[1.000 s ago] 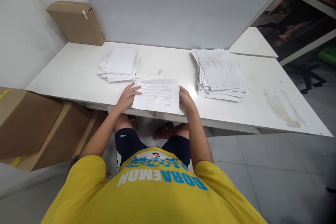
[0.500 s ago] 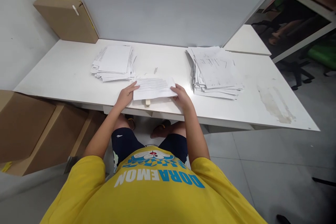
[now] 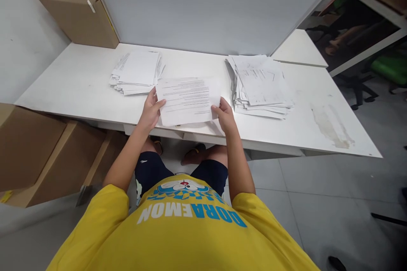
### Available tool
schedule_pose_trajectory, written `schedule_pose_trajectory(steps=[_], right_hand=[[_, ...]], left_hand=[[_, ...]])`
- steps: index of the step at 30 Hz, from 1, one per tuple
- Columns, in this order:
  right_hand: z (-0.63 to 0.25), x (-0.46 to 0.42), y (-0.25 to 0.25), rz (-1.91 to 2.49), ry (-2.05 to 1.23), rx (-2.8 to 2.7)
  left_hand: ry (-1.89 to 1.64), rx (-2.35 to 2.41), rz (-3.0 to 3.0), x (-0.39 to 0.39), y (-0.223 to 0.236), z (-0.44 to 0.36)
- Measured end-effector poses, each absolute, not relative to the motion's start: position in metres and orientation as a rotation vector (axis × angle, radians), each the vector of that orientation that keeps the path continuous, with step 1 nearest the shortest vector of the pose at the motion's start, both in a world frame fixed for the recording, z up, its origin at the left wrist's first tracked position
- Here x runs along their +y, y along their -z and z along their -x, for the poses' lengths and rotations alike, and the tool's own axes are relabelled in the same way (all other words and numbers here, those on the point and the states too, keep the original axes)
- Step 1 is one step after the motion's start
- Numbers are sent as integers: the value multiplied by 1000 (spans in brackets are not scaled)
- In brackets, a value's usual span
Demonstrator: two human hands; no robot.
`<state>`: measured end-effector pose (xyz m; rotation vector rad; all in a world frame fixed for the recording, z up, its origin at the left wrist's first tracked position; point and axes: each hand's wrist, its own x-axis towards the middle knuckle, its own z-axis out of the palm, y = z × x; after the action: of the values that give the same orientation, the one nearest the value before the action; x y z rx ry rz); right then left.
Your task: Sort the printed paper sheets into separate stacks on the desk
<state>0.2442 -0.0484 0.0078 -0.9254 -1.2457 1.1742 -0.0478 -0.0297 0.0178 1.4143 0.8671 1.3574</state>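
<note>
Between my two hands is a printed sheet of paper [image 3: 186, 101], tilted up over the front of the white table [image 3: 195, 65]. My left hand [image 3: 151, 110] grips its left edge, thumb on the printed face and fingers behind. At the right edge my right hand [image 3: 224, 113] pinches it the same way. Whether more than one sheet is held I cannot tell. Beyond my left hand lies a loose stack of papers [image 3: 140, 70]. A thicker, uneven paper stack [image 3: 262, 84] lies to the right of my right hand.
A cardboard box [image 3: 78, 19] stands at the table's back left corner, by a grey panel [image 3: 203, 8]. More cardboard boxes [image 3: 28, 148] are low on the left. A stained patch [image 3: 330, 125] marks the table's right end. A green chair [image 3: 388, 70] is at far right.
Both hands have raised and tilted the paper, so more of its printed face shows. The small pale object at the table's front edge is now almost covered by it.
</note>
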Motion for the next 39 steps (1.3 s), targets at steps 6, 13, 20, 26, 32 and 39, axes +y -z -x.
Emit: schedule_pose_trajectory(steps=[6,13,20,26,32,39], right_hand=[[-290,-65,-1,1045,-901,-1197],[-318,-87,23,1126,-849,-1077],[-317,-93,28,1143,-896,-1083],[-323,-105,22,1203,-1074,-1078],[-327,-142,11,1368,-1398,-1126],[-313,-162,13,1446,-1491,-1078]], left_hand=[[-1320,851,-1691,-45,-44,0],[-1039,919,-1882,-56,-37,-40],[-1059,962,-1786,-55,-22,-44],[-1090,1060,-1767,-67,-22,-33],[-1113,1353,-1936,-83,-20,9],[-887,1191,-2281,-67,3,37]])
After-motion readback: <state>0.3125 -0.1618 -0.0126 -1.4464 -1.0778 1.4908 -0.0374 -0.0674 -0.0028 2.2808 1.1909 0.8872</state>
